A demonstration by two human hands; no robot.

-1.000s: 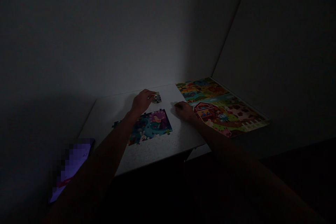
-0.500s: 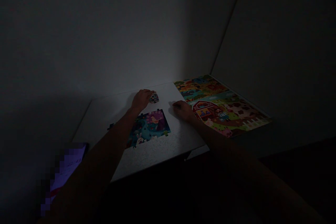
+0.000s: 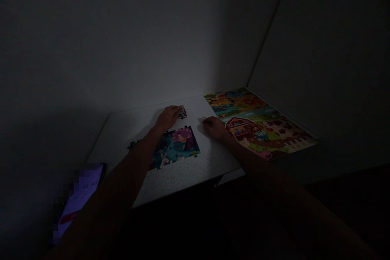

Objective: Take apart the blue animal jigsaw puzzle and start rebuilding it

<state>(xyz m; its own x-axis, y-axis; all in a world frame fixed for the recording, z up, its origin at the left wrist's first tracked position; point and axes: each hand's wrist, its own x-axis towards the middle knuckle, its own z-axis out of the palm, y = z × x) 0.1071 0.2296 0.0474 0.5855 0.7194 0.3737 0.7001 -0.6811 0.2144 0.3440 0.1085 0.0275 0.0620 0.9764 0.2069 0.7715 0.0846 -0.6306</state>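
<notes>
In the dim head view, my left hand [image 3: 169, 118] reaches to a small stack of puzzle pieces [image 3: 182, 113] near the back of the white table. Its fingers are closed over the stack's upper left side; whether a single piece is pinched cannot be seen. Below it lies a partly joined jigsaw puzzle [image 3: 170, 150] with a white rabbit and a purple patch, its left part covered by my left forearm. My right hand [image 3: 215, 128] rests on the table right of the stack, fingers curled together. What they hold, if anything, is hidden.
Two colourful animal pictures, a farm scene [image 3: 265, 134] and a jungle scene [image 3: 237, 103], lie on the right of the white table [image 3: 183, 180]. A lit phone-like screen [image 3: 82, 191], partly pixelated, is at the lower left. Walls stand behind and to the right.
The whole view has shifted slightly. My left fingers have moved a little over the top of the stack, covering more of it. My right hand stays curled in nearly the same place.
</notes>
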